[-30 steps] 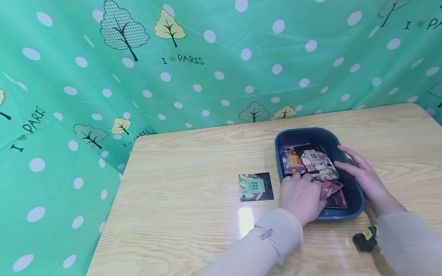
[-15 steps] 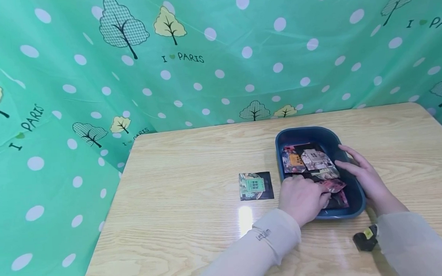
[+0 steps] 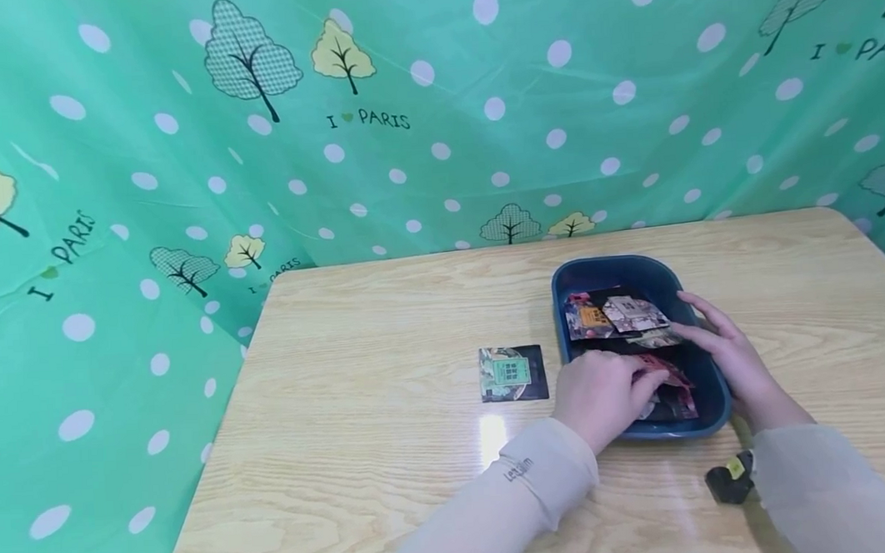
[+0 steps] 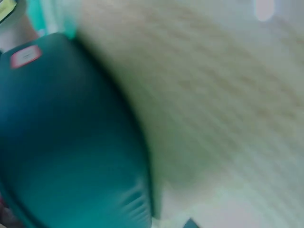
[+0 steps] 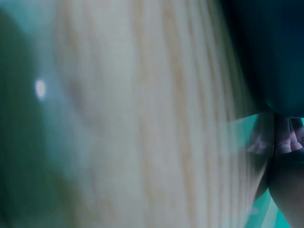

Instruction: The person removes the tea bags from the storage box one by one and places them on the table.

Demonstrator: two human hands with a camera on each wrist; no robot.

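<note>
In the head view, a dark blue plastic bin [image 3: 625, 263] holds several small printed sachets, among them one with an orange label [image 3: 591, 315] and one with a pale label [image 3: 632, 313]. My left hand [image 3: 597, 392] reaches over the near left side of the bin and pinches a reddish sachet [image 3: 671, 373] between thumb and fingers. My right hand [image 3: 734, 357] rests on the right rim, fingers fairly straight and tips just over the edge. The bin's outer wall [image 4: 71, 128] fills the left side of the left wrist view, hiding the left fingers.
A single sachet with a green label [image 3: 512, 373] lies flat on the wooden table [image 3: 358, 381], left of the bin. A black device with a yellow sticker [image 3: 731, 478] sits by the right cuff. Behind the table hangs a green polka-dot cloth [image 3: 435, 126].
My left hand has drawn slightly back, its thumb now over the reddish sachet. Sachets in the bin have shifted and tilted a little. My right hand stays at the rim.
</note>
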